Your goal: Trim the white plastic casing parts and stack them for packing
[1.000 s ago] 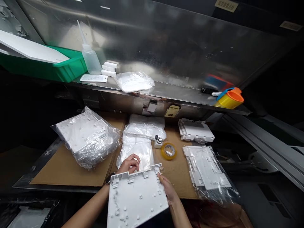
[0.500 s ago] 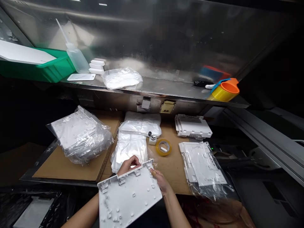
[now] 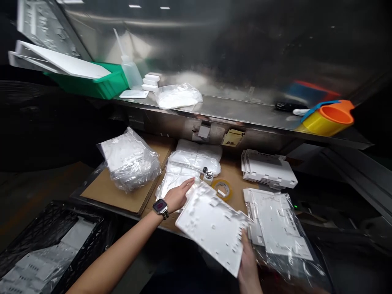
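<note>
A white moulded plastic panel [image 3: 212,226] with small clips and posts on its face is tilted in front of me. My right hand [image 3: 248,261] grips its right edge, the thumb on the face and the other fingers hidden behind. My left hand [image 3: 177,197], with a watch on the wrist, reaches past the panel's upper left corner with fingers stretched out. Whether it touches the panel I cannot tell. Beneath and beyond that hand lie stacked clear plastic bags [image 3: 196,153]. A roll of yellowish tape [image 3: 229,190] and a small metal-topped container [image 3: 208,176] are just behind the panel.
Bagged white panels [image 3: 130,157] rest on cardboard [image 3: 122,198] at left. More bagged panels [image 3: 284,228] and a stack of white parts [image 3: 269,169] are at right. The steel shelf [image 3: 239,112] carries a green bin [image 3: 107,85], a squeeze bottle [image 3: 132,73] and a yellow-orange holder [image 3: 324,118]. A black crate [image 3: 55,228] stands lower left.
The panel has swung round to slope down to the right and moved rightward with my right hand. My left hand has come off its top edge, fingers now extended. The camera view has turned left.
</note>
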`<action>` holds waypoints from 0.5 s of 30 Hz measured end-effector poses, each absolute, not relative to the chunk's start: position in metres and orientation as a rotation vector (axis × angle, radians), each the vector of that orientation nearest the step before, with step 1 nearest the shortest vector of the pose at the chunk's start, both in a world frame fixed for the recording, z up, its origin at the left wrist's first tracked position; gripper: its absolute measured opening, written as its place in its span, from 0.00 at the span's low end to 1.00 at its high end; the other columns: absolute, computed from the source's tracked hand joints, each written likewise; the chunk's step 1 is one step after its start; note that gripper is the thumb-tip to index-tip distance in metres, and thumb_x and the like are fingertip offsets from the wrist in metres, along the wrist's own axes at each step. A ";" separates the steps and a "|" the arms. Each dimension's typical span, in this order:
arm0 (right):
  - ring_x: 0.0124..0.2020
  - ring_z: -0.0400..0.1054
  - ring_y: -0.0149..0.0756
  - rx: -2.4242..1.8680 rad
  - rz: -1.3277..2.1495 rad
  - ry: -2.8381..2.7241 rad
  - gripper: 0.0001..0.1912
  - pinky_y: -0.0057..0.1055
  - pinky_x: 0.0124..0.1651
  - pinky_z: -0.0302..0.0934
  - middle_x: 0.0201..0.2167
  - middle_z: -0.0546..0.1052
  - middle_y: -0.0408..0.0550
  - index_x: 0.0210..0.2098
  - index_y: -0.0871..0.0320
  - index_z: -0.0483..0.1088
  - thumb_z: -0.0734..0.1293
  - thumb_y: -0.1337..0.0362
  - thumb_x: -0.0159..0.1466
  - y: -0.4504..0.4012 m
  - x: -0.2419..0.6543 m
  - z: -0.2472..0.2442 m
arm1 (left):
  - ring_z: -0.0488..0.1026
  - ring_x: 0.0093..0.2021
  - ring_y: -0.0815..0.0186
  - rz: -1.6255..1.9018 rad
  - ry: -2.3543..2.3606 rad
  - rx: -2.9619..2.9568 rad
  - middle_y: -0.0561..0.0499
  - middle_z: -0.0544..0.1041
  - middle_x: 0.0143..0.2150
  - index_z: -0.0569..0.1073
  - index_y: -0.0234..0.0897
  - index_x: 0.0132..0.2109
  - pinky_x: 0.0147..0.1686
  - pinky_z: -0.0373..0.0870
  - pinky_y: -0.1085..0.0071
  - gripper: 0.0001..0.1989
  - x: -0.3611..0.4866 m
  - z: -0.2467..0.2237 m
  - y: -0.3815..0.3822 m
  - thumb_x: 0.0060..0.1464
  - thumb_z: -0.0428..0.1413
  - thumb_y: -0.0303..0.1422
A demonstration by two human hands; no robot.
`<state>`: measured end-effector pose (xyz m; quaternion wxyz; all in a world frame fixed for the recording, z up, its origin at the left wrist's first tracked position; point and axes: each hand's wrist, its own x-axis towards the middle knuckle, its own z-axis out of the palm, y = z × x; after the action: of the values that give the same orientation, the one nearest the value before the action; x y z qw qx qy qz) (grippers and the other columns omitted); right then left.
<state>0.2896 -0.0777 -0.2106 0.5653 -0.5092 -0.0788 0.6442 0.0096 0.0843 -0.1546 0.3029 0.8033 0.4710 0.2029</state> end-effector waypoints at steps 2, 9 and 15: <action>0.59 0.72 0.51 -1.352 1.151 -0.198 0.38 0.49 0.58 0.69 0.57 0.78 0.55 0.67 0.53 0.63 0.70 0.42 0.65 -0.094 0.294 -0.197 | 0.77 0.54 0.58 0.498 1.186 2.137 0.48 0.65 0.73 0.67 0.47 0.68 0.48 0.77 0.64 0.39 0.024 -0.155 0.091 0.51 0.55 0.17; 0.66 0.65 0.58 -1.433 0.604 -0.917 0.31 0.55 0.69 0.56 0.63 0.73 0.62 0.61 0.59 0.68 0.66 0.43 0.69 -0.118 0.258 -0.186 | 0.78 0.35 0.68 0.729 1.267 2.046 0.40 0.72 0.66 0.68 0.41 0.66 0.31 0.78 0.70 0.26 0.067 -0.149 0.092 0.62 0.59 0.27; 0.63 0.69 0.63 -1.405 0.581 -1.070 0.31 0.55 0.62 0.66 0.56 0.79 0.62 0.59 0.56 0.73 0.65 0.41 0.67 -0.132 0.266 -0.183 | 0.80 0.36 0.68 1.017 1.343 2.101 0.48 0.69 0.70 0.66 0.48 0.69 0.33 0.78 0.70 0.39 0.090 -0.143 0.060 0.53 0.47 0.16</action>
<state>0.2663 -0.1317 -0.1831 0.5981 -0.6056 -0.4613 0.2506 0.0903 0.0604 -0.1428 0.2224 0.7607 0.4861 0.3682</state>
